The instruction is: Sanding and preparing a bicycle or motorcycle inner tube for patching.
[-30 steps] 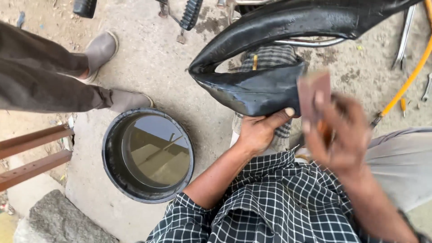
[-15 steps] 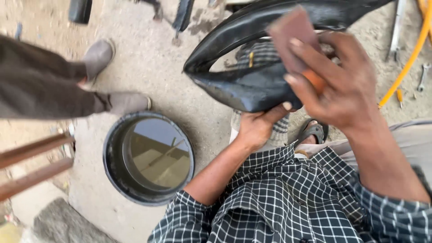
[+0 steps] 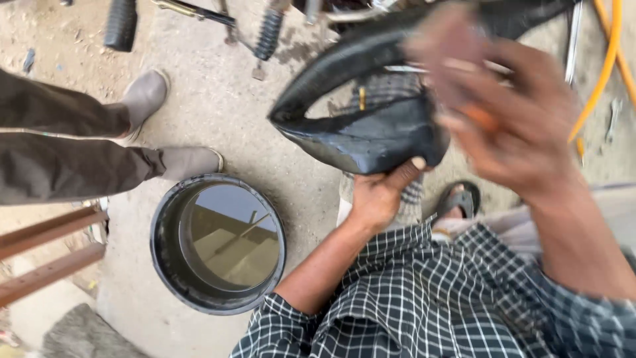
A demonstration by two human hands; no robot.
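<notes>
Left hand [image 3: 379, 197] grips folded black inner tube [image 3: 371, 136] from below, above concrete floor [image 3: 218, 113]. Right hand [image 3: 523, 126], blurred, pinches brown abrasive pad [image 3: 445, 41] over tube. Water-filled black tub [image 3: 218, 244] near left.

The right hand [image 3: 523, 126] is a smear of motion, and the brownish flat piece [image 3: 444, 50] it holds is too blurred to name, as is the small orange thing [image 3: 480, 119] under its fingers. The left hand [image 3: 377, 195] has its fingertips hidden behind the black rubber tube [image 3: 371, 136]. The tube and the yellow hose [image 3: 606, 73] run off the top edge, and the bystander in brown trousers [image 3: 59, 149] is cut off at the left.
</notes>
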